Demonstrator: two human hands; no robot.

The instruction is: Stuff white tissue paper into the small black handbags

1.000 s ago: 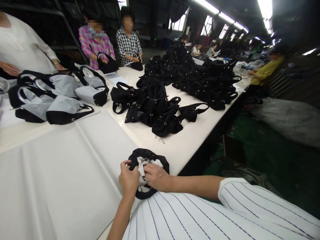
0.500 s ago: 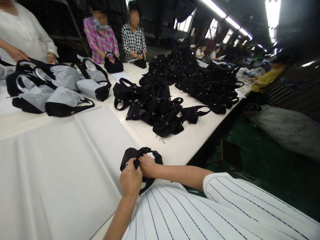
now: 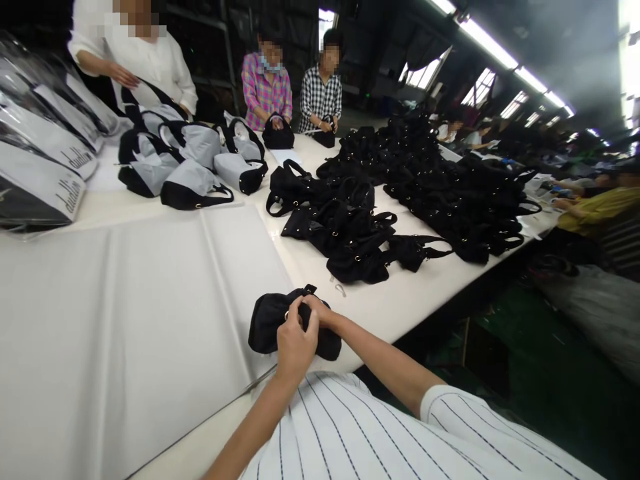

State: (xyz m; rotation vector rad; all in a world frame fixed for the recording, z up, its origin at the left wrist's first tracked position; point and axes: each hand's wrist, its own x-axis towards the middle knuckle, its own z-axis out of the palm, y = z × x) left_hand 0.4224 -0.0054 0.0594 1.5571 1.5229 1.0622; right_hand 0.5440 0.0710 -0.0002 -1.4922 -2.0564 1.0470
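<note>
A black fabric handbag (image 3: 273, 325), bunched into a soft bundle, lies on the white table at my front edge. A small metal ring shows on it beside my fingers. My left hand (image 3: 296, 347) grips its middle from the near side. My right hand (image 3: 319, 310) presses over the top of the bundle, fingers pinching the fabric next to my left hand. The two hands touch each other and hide the centre of the bag. No grey lining shows.
A white sheet (image 3: 130, 300) covers the table at my left. Heaps of black bags (image 3: 350, 247) fill the table ahead, and grey-and-black bags (image 3: 193, 160) stand beyond the sheet. Plastic-wrapped bags (image 3: 40, 150) lie far left. Co-workers handle bags across the table. A large white sack (image 3: 595, 320) rests on the floor at right.
The grey lining seen earlier has gone from view, and the bag is now a tighter black bundle. My hands have closed together on it. The view has swung left.
</note>
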